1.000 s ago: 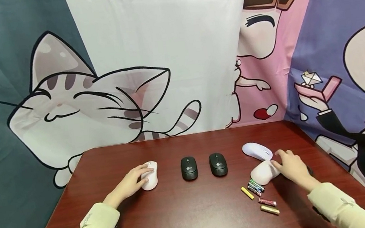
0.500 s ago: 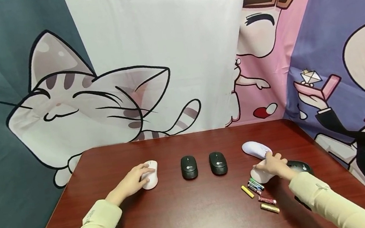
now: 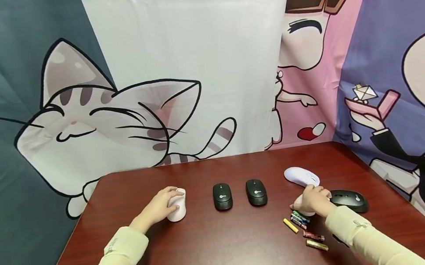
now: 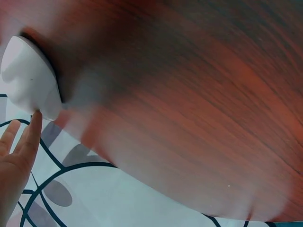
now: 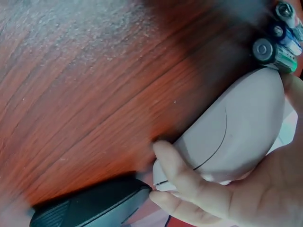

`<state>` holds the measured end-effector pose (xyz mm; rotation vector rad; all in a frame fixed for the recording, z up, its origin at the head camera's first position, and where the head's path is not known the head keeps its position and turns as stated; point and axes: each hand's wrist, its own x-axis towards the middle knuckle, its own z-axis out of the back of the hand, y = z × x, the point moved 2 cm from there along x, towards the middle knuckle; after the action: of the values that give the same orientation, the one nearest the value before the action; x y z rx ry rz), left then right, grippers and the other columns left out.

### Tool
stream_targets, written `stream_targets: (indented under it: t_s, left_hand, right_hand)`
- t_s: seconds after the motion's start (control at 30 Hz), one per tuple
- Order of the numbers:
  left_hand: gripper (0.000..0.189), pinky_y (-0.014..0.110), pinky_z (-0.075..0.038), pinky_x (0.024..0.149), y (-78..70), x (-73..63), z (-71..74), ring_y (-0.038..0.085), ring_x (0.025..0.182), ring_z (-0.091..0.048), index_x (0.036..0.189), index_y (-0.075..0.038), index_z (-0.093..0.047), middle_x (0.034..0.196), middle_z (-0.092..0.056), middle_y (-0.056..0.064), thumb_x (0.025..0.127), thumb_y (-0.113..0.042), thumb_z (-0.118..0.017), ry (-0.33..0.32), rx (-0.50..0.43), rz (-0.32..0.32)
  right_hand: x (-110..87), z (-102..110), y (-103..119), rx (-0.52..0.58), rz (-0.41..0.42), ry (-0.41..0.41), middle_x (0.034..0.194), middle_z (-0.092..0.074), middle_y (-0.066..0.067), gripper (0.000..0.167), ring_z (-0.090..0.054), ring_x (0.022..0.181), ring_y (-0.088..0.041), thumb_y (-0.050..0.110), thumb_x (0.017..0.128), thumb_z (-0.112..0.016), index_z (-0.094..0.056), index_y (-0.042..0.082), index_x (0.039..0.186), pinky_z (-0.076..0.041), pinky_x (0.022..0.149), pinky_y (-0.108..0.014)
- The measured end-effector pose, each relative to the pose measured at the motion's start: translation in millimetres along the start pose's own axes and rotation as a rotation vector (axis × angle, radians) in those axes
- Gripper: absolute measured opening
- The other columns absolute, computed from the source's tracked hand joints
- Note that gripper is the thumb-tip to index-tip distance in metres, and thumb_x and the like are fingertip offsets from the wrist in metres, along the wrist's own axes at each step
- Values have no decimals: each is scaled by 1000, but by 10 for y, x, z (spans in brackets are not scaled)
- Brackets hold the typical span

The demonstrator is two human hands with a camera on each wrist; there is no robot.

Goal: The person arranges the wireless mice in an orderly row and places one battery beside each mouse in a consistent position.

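Left hand pinches the left white mouse; right hand grips the right white mouse, just beside the battery cluster. Careful: drag it nearer and those batteries could roll across the desk. Three pale mice counting the far lilac mouse, three black mice, three loose batteries; the cluster, I can't count.

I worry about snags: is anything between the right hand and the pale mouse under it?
Nothing visible: the right hand touches the pale mouse directly. Batteries lie by one end, a black mouse near the other.
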<state>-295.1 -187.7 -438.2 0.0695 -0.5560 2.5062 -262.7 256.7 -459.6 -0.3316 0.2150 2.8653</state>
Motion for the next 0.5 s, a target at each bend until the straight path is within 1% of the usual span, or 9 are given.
stream_targets:
  t_s: [0.1,0.17,0.33,0.4,0.5]
  left_hand:
    - [39,58,-40,94,9,46,21,46,117,-48,118,0,-63,127,-52,26,79,-3,-70,-3,2,9]
    - [40,58,-41,94,17,70,38,47,116,-49,116,1,-63,125,-53,27,77,-1,-71,-15,5,3]
    - [33,52,-45,92,46,100,57,42,110,-57,109,5,-66,115,-61,24,76,3,-70,-42,5,-16]
    - [31,51,-46,92,56,103,54,40,108,-58,107,5,-67,112,-63,22,76,3,-70,-34,1,-12]
    - [32,50,-46,91,64,110,45,40,109,-58,108,6,-67,112,-63,23,76,2,-71,0,-5,-8]
  right_hand:
    - [7,61,17,-14,19,-17,103,-42,-46,95,-46,96,-58,49,72,-72,-33,-26,113,-36,84,-61]
    - [10,99,18,-15,34,-28,101,-44,-43,91,-47,94,-56,47,71,-73,-34,-25,110,-37,83,-60]
    - [-4,130,-8,20,45,-31,100,-43,-41,84,-44,95,-56,42,69,-75,-35,-22,107,-36,83,-59]
    - [-12,126,-23,22,53,-26,99,-43,-40,83,-44,94,-56,41,69,-74,-36,-22,107,-36,83,-59]
    - [-19,135,-48,11,66,-25,97,-44,-39,81,-45,92,-56,41,68,-73,-38,-22,105,-36,82,-59]
